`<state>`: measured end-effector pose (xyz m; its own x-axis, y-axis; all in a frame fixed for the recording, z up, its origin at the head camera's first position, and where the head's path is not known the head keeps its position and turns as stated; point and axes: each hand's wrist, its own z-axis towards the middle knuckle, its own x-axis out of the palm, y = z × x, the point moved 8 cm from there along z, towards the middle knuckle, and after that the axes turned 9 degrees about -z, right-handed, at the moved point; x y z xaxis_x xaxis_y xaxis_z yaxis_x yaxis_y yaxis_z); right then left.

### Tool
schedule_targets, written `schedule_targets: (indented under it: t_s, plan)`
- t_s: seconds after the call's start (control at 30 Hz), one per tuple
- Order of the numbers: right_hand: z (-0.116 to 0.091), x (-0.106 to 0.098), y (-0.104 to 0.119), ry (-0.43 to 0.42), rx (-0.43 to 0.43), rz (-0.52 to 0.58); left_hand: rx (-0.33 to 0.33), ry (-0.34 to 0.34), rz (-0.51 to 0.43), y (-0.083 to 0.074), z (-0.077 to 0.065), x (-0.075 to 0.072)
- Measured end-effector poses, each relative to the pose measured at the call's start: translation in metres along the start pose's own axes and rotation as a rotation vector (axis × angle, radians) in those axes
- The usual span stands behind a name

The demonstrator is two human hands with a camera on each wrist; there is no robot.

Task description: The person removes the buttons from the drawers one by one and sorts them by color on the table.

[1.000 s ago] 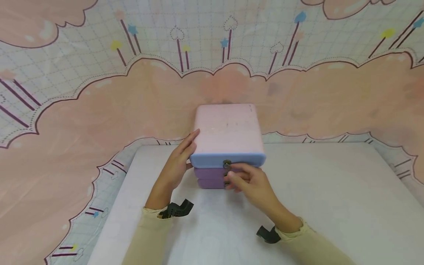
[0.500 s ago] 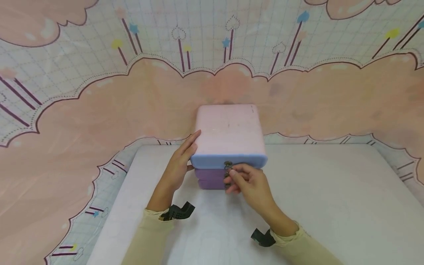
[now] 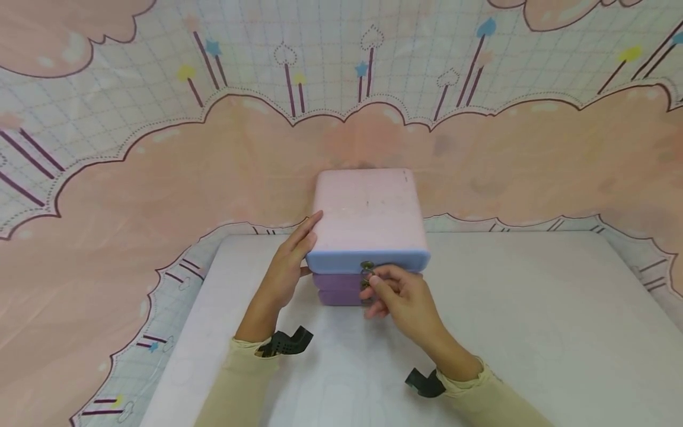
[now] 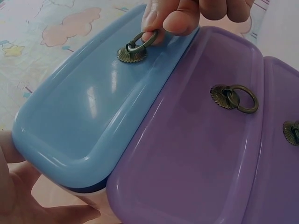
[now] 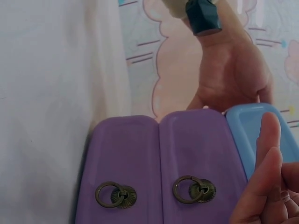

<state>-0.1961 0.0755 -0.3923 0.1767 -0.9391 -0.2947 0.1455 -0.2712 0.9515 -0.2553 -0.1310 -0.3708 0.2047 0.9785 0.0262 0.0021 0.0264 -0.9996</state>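
A small chest of drawers has a pale pink top [image 3: 368, 207], a blue upper drawer [image 4: 79, 116] and two purple drawers [image 4: 182, 140] below. Each front carries a brass ring pull. Thumb and forefinger of my right hand [image 3: 411, 302] pinch the ring pull [image 4: 132, 54] of the blue drawer, its ring lifted away from the front. My left hand [image 3: 280, 270] rests against the chest's left side, fingers extended along it. In the left wrist view a narrow dark blue strip shows between the blue front and the pale body. The drawers' insides are hidden.
The chest stands on a white table [image 3: 507, 326], close to its far edge. Behind hangs a patterned cloth [image 3: 245, 154] in pink and white. Dark camera mounts [image 3: 288, 341] sit at both wrists, over beige sleeves.
My right hand has drawn slightly downward, and its fingertips now pinch the blue drawer's ring. The left hand has stayed on the chest's side.
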Motion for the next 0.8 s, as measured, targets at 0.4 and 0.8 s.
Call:
schedule_targets:
  t_s: [0.4,0.8]
  plan:
    - [0.0,0.0008,0.0002,0.054,0.015,-0.004,0.005,-0.01,0.026,0.0003,-0.0006,-0.0019]
    - [-0.0028,-0.0004,0.0014,0.078,0.001,-0.007,0.011,-0.005,0.051,-0.0008,-0.0017,0.0005]
